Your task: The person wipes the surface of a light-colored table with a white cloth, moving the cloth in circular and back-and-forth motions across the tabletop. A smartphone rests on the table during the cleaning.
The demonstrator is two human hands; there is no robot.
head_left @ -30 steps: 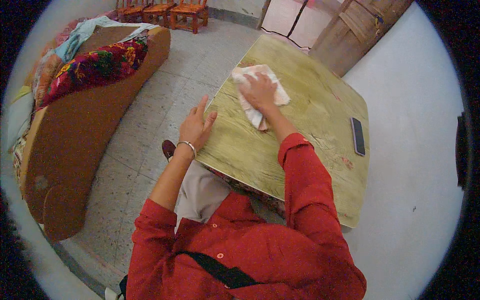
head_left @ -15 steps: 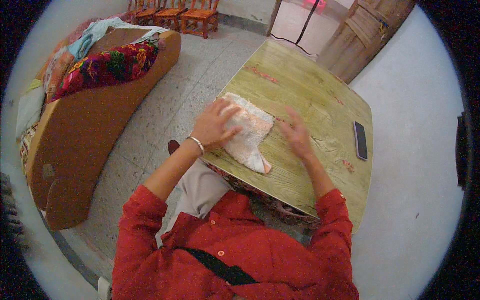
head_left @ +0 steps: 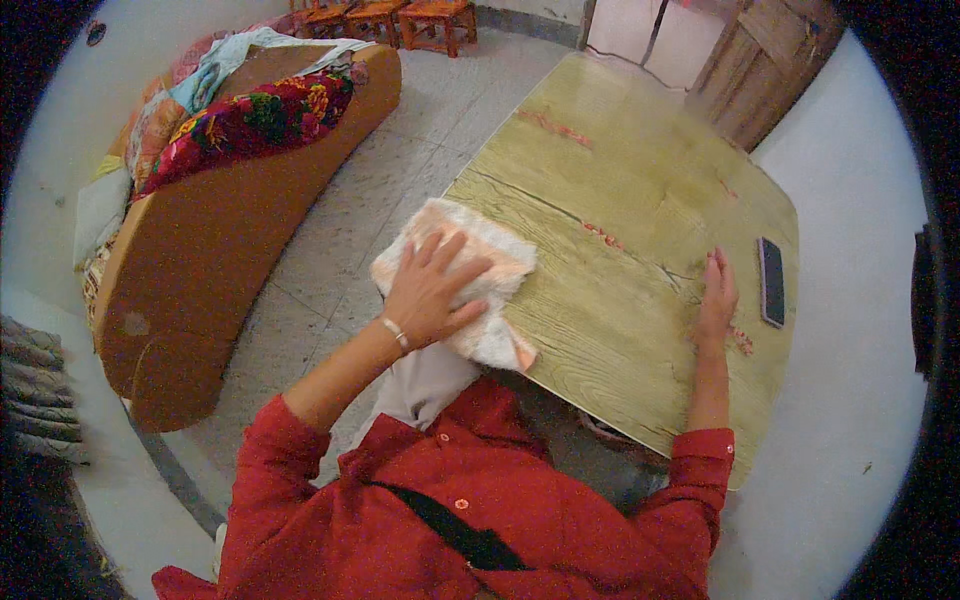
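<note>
A white and peach terry cloth (head_left: 510, 250) lies over the left corner of the wooden-topped table (head_left: 640, 180), part of it hanging past the edge. My left hand (head_left: 435, 290) rests flat on this cloth with its fingers spread. Toward the table's right side is my right hand (head_left: 716, 295), turned on its side, fingers stretched out and nothing in them. Just right of it lies a dark phone (head_left: 771, 282) with a light rim. Whether my right hand touches the tabletop is hard to make out.
To the left stands a brown sofa (head_left: 230, 240) with a red floral cloth (head_left: 250, 125) and other fabrics on it. Wooden chairs (head_left: 437, 20) line the far wall. A wooden door (head_left: 765, 70) is beyond the table, and a white wall (head_left: 860, 300) runs along the right.
My left hand and the cloth have shifted to the table's left corner, so the cloth now overhangs it. My right hand has moved right, closer to the phone. The view has shifted slightly.
</note>
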